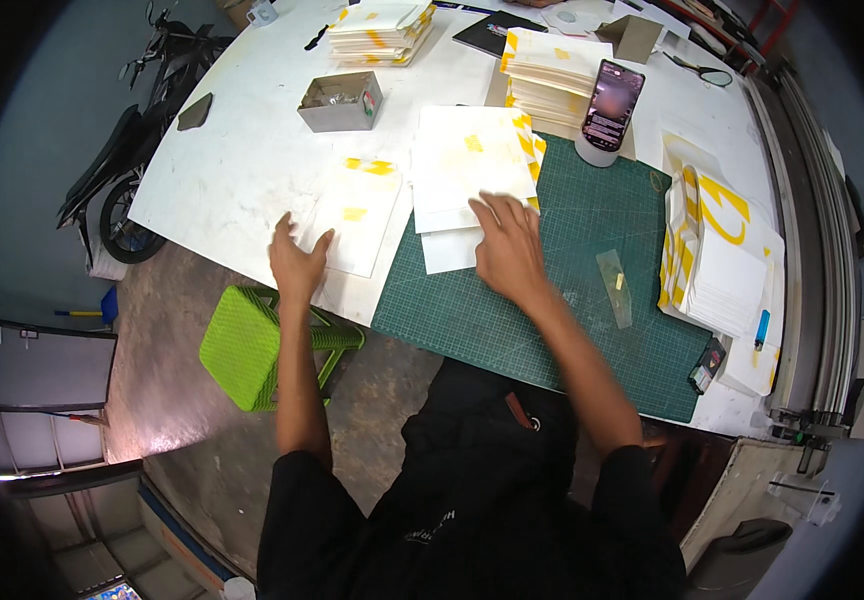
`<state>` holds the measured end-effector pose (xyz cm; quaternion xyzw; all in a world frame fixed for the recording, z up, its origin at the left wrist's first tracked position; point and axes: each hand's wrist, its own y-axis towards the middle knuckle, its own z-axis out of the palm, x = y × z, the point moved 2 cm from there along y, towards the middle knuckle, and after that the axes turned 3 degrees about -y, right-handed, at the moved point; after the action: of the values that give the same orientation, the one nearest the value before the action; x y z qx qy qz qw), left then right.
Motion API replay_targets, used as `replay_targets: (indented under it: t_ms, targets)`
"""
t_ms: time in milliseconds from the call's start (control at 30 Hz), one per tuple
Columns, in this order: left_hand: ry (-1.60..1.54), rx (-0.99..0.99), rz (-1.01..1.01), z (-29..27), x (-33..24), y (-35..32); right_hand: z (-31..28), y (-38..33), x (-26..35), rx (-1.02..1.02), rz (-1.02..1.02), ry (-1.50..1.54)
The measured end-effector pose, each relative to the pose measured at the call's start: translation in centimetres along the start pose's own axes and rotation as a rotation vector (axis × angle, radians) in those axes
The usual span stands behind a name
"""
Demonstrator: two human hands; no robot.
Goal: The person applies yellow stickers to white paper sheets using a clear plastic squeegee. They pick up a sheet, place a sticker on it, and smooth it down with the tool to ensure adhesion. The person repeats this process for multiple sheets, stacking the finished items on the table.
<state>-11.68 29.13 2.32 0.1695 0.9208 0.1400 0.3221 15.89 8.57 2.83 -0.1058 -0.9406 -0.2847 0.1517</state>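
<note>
My left hand [299, 258], fingers apart and holding nothing, is at the left edge of a flat white paper piece [367, 240] with yellow patches; I cannot tell whether it touches it. Over the lower right of a small pile of similar white papers [462, 180], my right hand [512, 250] rests with its fingers stretched out. That pile lies partly on the green cutting mat [562, 350]. Another white sheet sticks out from under its lower edge.
Stacks of white-and-yellow papers stand at the back [377, 45], behind the mat [557, 80] and at right [717, 270]. A grey box [340, 103], a propped phone [612, 105], scissors [707, 72] and a clear strip [612, 290] lie about. A green stool [242, 345] stands below the table.
</note>
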Motion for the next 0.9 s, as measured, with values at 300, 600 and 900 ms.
replay_targets:
  t_ms: [300, 600, 900]
  targets:
    - [-0.240, 0.098, 0.398, 1.1, -8.8, -12.4, 2.1, 0.7, -3.0, -0.006, -0.139, -0.163]
    - [-0.175, 0.445, 0.664, 5.5, -14.9, -15.7, 0.8, -0.8, -3.2, -0.035, -0.176, -0.102]
    - [-0.223, 0.737, 0.635, 8.1, -14.2, -11.9, -6.0, -6.4, -0.8, -0.321, -0.107, 0.028]
